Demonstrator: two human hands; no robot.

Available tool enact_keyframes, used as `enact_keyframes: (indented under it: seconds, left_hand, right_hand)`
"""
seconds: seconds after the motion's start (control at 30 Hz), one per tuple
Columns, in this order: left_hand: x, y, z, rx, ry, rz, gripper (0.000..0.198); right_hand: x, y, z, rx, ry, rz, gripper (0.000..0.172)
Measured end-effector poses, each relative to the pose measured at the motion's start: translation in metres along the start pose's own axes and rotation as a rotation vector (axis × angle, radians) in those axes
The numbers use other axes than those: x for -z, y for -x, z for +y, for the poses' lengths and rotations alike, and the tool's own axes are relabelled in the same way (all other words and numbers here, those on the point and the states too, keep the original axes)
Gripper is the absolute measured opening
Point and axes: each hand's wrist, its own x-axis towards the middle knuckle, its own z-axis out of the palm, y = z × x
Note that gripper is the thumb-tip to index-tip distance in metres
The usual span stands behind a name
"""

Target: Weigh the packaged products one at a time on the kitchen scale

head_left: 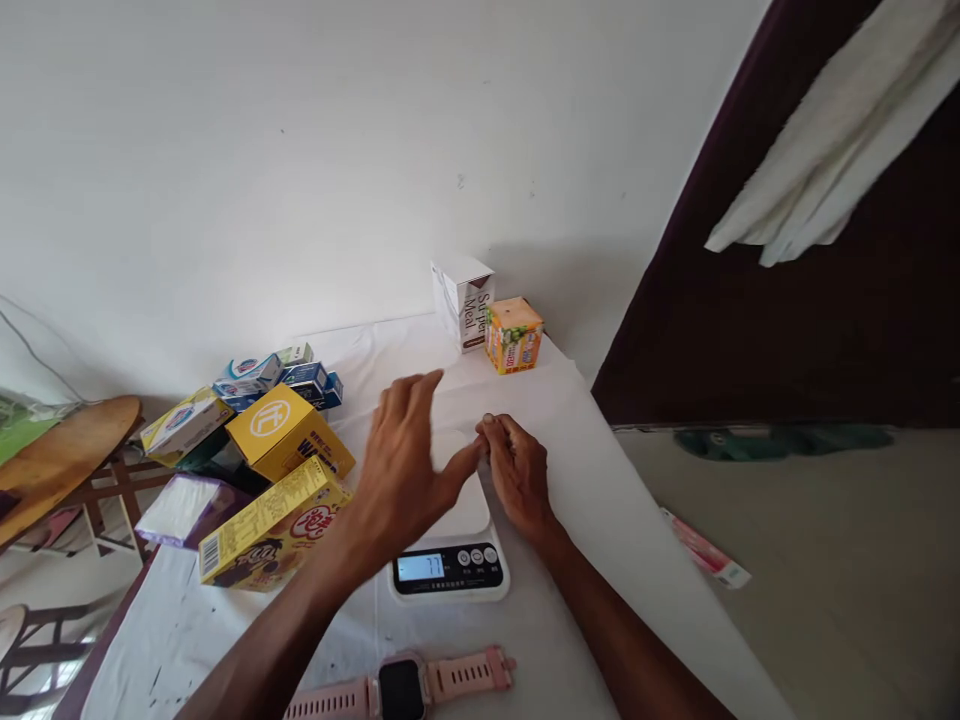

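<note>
A white digital kitchen scale (451, 578) lies on the cloth-covered table, its lit display seeming to read 77. My left hand (409, 465) hovers over the scale's left side, thumb stretched out from the raised fingers, with nothing seen in it. At the scale's right edge is my right hand (519, 475), fingers curled in and thumb pressed against them; whatever it might hold is hidden. The left thumb tip meets or overlaps the right fingers. My hands cover much of the weighing plate (465, 512). A pink-strapped smartwatch (402, 688) lies in front of the scale.
At left are a yellow box (281, 430), a yellow snack box (262, 535), a tissue pack (187, 508) and several smaller cartons. A white box (461, 300) and an orange patterned box (514, 338) stand at the back. A pink box (705, 548) lies on the floor, right.
</note>
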Motion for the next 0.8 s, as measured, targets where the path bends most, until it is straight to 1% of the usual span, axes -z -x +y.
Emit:
enact_keyframes:
  seconds: [0.03,0.1,0.13,0.17,0.23,0.3,0.4,0.47,0.53,0.67,0.8]
  left_hand:
    - [-0.016,-0.026,0.007,0.034,0.038,-0.036,0.067]
    - [-0.048,-0.076,0.019,0.154,0.068,-0.11,0.071]
    - [-0.064,-0.099,0.023,0.208,0.068,-0.154,0.071]
    - [-0.08,-0.119,0.027,0.262,0.057,-0.169,0.074]
    - [-0.107,-0.152,0.033,0.336,0.039,-0.175,0.081]
    - [-0.128,-0.173,0.034,0.406,0.026,-0.164,0.086]
    - [-0.146,-0.187,0.031,0.444,0.024,-0.149,0.084]
    - [-0.15,-0.19,0.028,0.43,0.025,-0.137,0.076]
    - [-0.15,-0.191,0.025,0.419,0.022,-0.131,0.07]
    - [-0.138,-0.182,0.016,0.383,0.025,-0.149,0.068]
    - [-0.114,-0.159,0.0,0.369,0.053,-0.171,0.069]
  right_hand:
    - [0.0,0.0,0.0,0.004,-0.002,0.007,0.044]
    - [0.001,0.0,-0.002,0.009,-0.003,0.019,0.042]
    - [0.001,0.0,-0.002,0.008,-0.003,0.021,0.041]
    - [0.001,0.0,-0.003,0.007,-0.004,0.02,0.041]
    - [0.002,-0.001,-0.003,0.002,-0.007,0.014,0.041]
    - [0.002,-0.002,-0.003,-0.004,-0.01,0.007,0.042]
    - [0.002,-0.003,-0.002,-0.006,-0.012,-0.002,0.041]
    - [0.002,-0.003,-0.001,-0.002,-0.017,-0.006,0.04]
    - [0.002,-0.003,-0.001,0.003,-0.022,-0.01,0.039]
    - [0.003,-0.002,-0.003,0.005,-0.025,-0.014,0.037]
    - [0.003,-0.001,-0.004,0.005,-0.022,-0.016,0.036]
